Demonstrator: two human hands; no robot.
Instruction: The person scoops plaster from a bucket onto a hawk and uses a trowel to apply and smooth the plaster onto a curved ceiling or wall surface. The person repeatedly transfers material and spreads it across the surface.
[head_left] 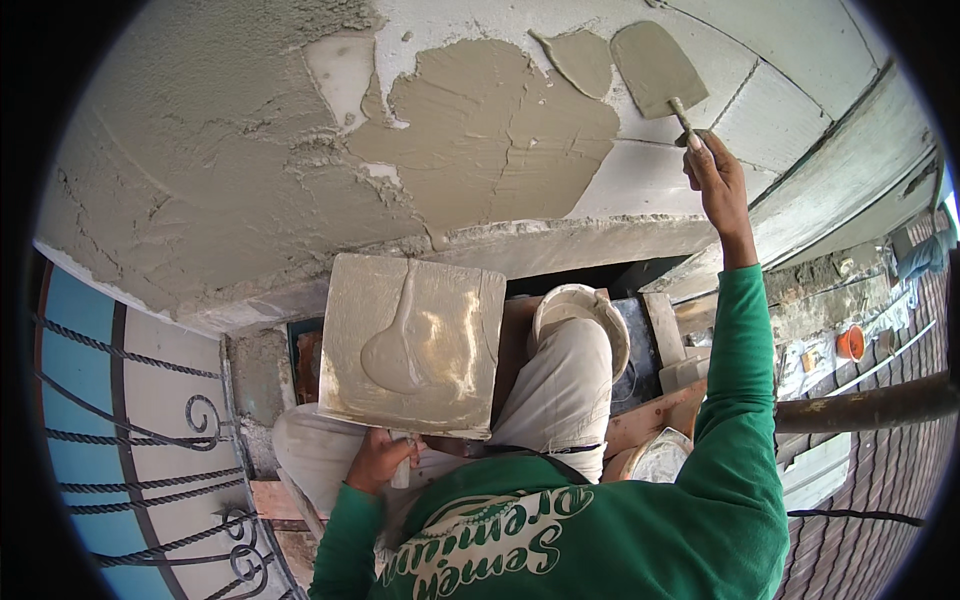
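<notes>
Firmly, the right hand (718,182) wraps the trowel (658,70) handle at upper right, its long axis running up-left to the blade; the wet mortar patch (480,140) lies left, nearer this hand than the left hand (378,460), clasping the mortar board (350,285) lower centre-left.

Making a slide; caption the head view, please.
Right hand holds a trowel at the wall, left hand a board with mortar.

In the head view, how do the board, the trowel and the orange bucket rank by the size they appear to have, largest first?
1. Board
2. Trowel
3. Orange bucket; it looks farther away, so its real size is unsure.
</notes>
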